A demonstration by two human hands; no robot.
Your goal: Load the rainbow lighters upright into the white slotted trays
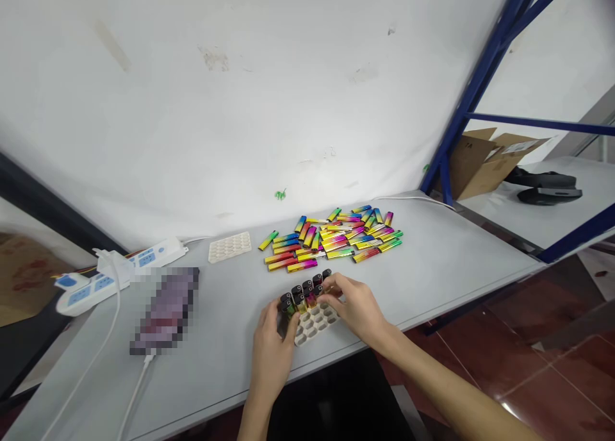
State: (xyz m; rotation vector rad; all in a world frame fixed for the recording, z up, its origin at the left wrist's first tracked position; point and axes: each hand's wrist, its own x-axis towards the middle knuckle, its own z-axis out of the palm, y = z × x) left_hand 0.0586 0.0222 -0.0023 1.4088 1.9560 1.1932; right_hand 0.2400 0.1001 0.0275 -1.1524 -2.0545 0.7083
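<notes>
A cream honeycomb tray (312, 329) lies near the table's front edge, its front holes unfilled. Black-topped pieces with shiny coloured bodies (300, 299) stand upright in rows along its back part. My left hand (273, 341) has its thumb and fingers closed about the left end of these rows. At the right end, my right hand (358, 305) is closed with thumb and fingertips against the pieces there; its fingers partly hide them. Behind the tray lies a loose pile of flat metallic tubes (336, 236) in yellow, red, blue, green and magenta.
A second honeycomb tray (229, 247) lies by the wall. To the left are a blurred-out phone-shaped thing (166, 309) on a white cable and a white power strip (120, 274). A blue metal frame (473, 95) and a cardboard box (490, 162) stand at the right.
</notes>
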